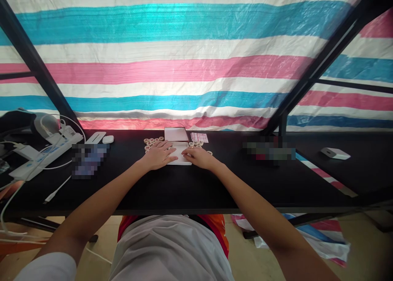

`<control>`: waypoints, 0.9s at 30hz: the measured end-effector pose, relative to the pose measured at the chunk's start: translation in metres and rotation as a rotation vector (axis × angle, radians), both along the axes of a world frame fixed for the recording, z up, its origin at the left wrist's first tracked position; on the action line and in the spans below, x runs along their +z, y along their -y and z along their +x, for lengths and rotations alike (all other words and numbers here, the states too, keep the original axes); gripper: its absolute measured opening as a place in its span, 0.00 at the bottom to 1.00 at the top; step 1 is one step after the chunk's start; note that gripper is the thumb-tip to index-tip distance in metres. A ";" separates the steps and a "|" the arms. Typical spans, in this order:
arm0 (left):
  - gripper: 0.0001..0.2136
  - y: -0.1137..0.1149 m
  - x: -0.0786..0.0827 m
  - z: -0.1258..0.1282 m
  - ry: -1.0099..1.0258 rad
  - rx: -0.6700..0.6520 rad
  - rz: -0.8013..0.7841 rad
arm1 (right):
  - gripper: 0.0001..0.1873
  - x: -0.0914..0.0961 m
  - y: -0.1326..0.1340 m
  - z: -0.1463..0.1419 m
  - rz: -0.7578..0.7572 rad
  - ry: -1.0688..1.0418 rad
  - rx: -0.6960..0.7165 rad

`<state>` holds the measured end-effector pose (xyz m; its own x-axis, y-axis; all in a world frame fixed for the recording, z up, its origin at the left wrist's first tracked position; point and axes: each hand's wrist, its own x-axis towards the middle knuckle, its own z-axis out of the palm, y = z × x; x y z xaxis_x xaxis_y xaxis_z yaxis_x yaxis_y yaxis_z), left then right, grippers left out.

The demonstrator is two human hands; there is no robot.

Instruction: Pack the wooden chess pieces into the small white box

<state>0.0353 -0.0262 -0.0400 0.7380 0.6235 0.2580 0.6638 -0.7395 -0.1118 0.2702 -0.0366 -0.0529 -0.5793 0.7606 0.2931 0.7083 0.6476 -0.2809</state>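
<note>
A shallow white box tray (181, 161) lies on the black table in front of me. My left hand (158, 156) reaches over its left side, fingers spread and flat, the thumb pointing into the tray. Round Chinese chess pieces (149, 141) stand in rows beside and beyond that hand, some hidden under it. At the tray's right side is my right hand (198, 157), its fingers bent together over the rim; what they hold, if anything, is hidden. More Chinese chess pieces (195, 143) lie just beyond it. The box lid (176, 134) sits behind the tray.
Pink-and-white printed paper (199, 138) lies right of the lid. On the left are a power strip (46, 156) with cables, a blurred-out phone-like object (90, 161) and a white cable (58, 189). A white charger (335, 153) is far right. Striped sheeting (184, 72) hangs behind.
</note>
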 end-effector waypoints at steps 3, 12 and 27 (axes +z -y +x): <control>0.26 -0.007 -0.002 0.003 -0.034 -0.004 -0.086 | 0.13 0.000 0.000 0.000 0.003 -0.003 0.003; 0.26 -0.011 -0.006 -0.001 -0.004 0.020 0.002 | 0.13 -0.001 0.000 0.000 0.000 -0.001 -0.012; 0.26 -0.004 -0.005 0.000 -0.024 0.032 0.111 | 0.13 -0.001 -0.001 0.000 0.003 -0.010 -0.005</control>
<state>0.0350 -0.0224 -0.0454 0.7253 0.6152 0.3088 0.6827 -0.7004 -0.2082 0.2701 -0.0356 -0.0541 -0.5726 0.7625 0.3013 0.7087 0.6451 -0.2857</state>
